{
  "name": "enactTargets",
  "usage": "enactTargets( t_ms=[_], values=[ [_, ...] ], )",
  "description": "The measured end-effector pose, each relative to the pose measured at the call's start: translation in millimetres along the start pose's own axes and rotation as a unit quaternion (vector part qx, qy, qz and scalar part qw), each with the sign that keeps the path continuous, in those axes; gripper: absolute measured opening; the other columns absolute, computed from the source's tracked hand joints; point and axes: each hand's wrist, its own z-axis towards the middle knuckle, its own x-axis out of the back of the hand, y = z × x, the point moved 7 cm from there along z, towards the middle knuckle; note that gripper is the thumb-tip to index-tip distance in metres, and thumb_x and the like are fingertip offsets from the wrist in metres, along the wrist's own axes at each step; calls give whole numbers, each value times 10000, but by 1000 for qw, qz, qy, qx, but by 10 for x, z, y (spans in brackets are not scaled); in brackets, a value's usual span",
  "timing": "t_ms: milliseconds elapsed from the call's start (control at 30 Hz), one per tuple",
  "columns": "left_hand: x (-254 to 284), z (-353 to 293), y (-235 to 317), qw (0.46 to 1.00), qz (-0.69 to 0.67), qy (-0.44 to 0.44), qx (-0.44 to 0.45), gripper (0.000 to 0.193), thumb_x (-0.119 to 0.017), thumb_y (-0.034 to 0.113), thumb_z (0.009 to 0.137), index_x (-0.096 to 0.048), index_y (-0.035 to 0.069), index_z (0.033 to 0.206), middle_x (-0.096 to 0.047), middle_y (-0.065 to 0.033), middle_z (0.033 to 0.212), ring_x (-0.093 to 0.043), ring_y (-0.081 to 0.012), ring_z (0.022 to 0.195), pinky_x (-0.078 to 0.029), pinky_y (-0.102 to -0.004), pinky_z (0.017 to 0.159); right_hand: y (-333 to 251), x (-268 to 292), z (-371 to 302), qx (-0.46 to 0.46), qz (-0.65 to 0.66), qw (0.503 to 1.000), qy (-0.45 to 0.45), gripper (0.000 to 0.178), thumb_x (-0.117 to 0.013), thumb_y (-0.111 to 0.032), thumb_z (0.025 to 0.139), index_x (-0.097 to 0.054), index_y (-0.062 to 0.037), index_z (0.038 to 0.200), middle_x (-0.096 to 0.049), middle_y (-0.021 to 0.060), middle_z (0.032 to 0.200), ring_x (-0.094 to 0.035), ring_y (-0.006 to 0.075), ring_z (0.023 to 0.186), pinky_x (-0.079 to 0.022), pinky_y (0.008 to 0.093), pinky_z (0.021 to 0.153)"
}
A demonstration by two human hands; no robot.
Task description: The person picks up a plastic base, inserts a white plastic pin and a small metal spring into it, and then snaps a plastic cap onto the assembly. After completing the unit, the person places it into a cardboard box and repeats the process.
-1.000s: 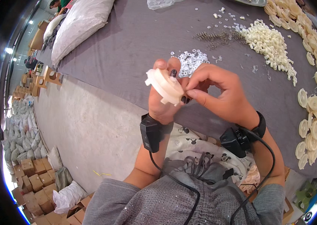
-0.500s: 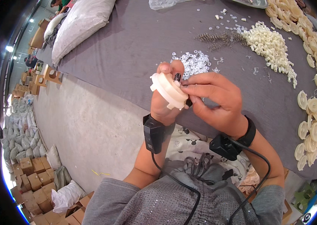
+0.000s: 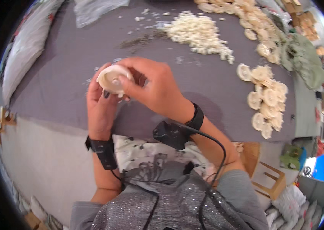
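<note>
A round cream plastic cap [image 3: 107, 78] is held over the near part of the table, its hollow inner side turned up. My left hand [image 3: 101, 105] is closed round the cap's left and near edge, its dark-nailed thumb against the rim. From the other side my right hand [image 3: 155, 86] grips the same cap, with the thumb reaching inside by the small central hub and the fingers curled over the far rim. Those fingers' tips are mostly hidden. Small white washers lie behind my hands, largely covered by them.
Small cream plastic pieces [image 3: 196, 32] form a heap beyond my hands, with dark metal springs [image 3: 141, 41] to its left. Round cream discs [image 3: 267, 97] are piled at the right. A white sack [image 3: 27, 50] lies far left, and a green cloth bag [image 3: 303, 59] sits far right.
The cap has turned from side-on to hollow side up. My right thumb is now inside it. The view has swung right, so the table's piles appear further left.
</note>
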Motion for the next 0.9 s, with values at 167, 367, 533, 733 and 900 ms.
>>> enactTargets(
  t_ms=[167,367,533,733,900],
  values=[
    [-211,-15,-37,990,110,-89,4,534,-621,322,809,-435,-12,1181,-510,-129,1123,-596,-205,840,-499,-293,701,253,1320,-515,-178,-34,950,253,260,-591,-124,820,-580,-3,1050,-623,35,796,-583,93,667,-477,210,556],
    [-268,-64,-201,968,209,-134,45,303,-598,202,821,-550,12,1051,-585,-92,935,-594,-159,780,-452,-254,682,227,2972,-1488,-352,-226,831,367,278,-564,-135,818,-571,16,1051,-615,99,858,-582,151,714,-484,267,612],
    [-269,-72,-228,968,206,-134,41,247,-599,129,824,-561,3,1034,-598,-77,907,-587,-127,775,-447,-217,645,59,3420,-1930,-345,-431,726,411,302,-580,-143,805,-571,22,1058,-602,112,930,-579,151,764,-467,263,645],
    [-259,-67,-223,969,208,-129,28,176,-503,158,887,-560,7,958,-589,-63,831,-572,-119,733,-428,-219,642,39,3161,-1725,-333,-350,769,418,306,-584,-162,801,-580,1,1061,-597,135,1013,-570,184,853,-452,296,754],
    [-369,-166,-311,980,165,-101,53,255,-408,222,933,-531,18,840,-551,-45,738,-533,-112,682,-408,-229,626,363,3406,-1292,-340,-359,828,265,384,-604,-223,797,-551,-18,1117,-575,156,1085,-547,230,988,-418,325,854]
  ],
)
